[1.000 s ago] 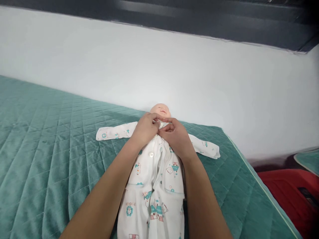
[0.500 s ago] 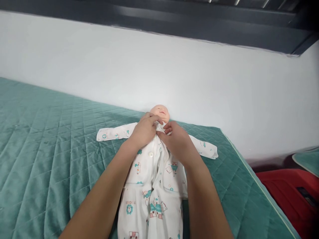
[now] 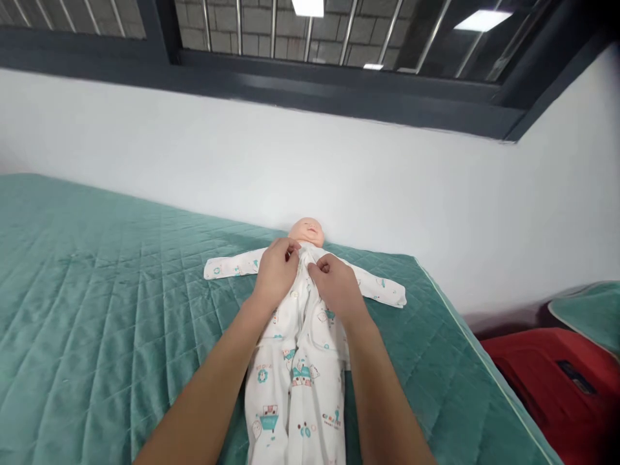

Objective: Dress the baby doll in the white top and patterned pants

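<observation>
A baby doll [image 3: 308, 230] lies on its back with its head at the wall. It wears a white printed baby top [image 3: 323, 316] with its sleeves spread out to both sides, and matching trousers [image 3: 303, 407]. My left hand [image 3: 277, 270] is closed in a pinch on the top's front edge, just under the collar. On the other side of the front opening, my right hand [image 3: 336, 282] also pinches the cloth, lower than the left. A button [image 3: 294, 294] shows below the left hand. My fingers partly hide the upper front.
Beneath the doll is a green quilted bed cover [image 3: 121, 303]. A white wall [image 3: 223, 155] rises behind it, under a dark window frame [image 3: 310, 87] with metal bars. A red object [image 3: 547, 374] stands beyond the bed's right edge.
The view has tilted upward, showing more of the window. My hands have shifted off the doll's chin and down a little, leaving the collar more exposed. The doll lies as before.
</observation>
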`<action>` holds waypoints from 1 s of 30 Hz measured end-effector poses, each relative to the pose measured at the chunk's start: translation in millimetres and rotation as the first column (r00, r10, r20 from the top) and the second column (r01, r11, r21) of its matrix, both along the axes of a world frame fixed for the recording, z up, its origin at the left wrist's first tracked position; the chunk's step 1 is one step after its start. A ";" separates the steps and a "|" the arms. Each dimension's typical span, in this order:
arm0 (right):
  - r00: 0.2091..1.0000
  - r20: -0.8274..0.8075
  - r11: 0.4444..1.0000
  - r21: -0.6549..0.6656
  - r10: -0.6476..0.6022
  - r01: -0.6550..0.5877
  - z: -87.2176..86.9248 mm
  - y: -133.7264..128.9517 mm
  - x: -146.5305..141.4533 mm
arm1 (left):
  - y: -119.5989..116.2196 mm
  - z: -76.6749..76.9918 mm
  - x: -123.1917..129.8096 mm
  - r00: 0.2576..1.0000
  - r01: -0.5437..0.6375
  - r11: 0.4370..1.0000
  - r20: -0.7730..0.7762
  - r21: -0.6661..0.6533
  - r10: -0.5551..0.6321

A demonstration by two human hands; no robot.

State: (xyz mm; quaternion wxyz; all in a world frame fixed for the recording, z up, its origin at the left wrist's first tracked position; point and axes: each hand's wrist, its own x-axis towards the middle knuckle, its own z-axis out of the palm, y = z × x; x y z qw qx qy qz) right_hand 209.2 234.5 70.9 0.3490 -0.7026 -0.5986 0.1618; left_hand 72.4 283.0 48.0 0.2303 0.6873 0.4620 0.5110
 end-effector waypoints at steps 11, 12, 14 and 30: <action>0.975 -0.209 0.968 0.219 -0.078 0.124 -30.4 -27.4 -19.8 | -25.1 -1.8 -18.1 0.979 0.205 0.960 0.043 -0.190 -0.201; 0.967 -0.247 0.970 0.209 -0.067 0.121 -31.0 -26.9 -18.6 | -23.4 1.1 -19.6 0.974 0.228 0.950 0.047 -0.212 -0.223; 0.939 -0.344 0.978 0.185 -0.029 0.098 -31.3 -24.4 -14.0 | -19.9 7.1 -23.2 0.957 0.288 0.926 0.040 -0.243 -0.287; 0.791 -0.606 0.994 0.105 0.083 -0.024 -28.3 -18.7 -0.2 | -26.3 15.6 -16.9 0.917 0.391 0.851 0.228 -0.351 -0.327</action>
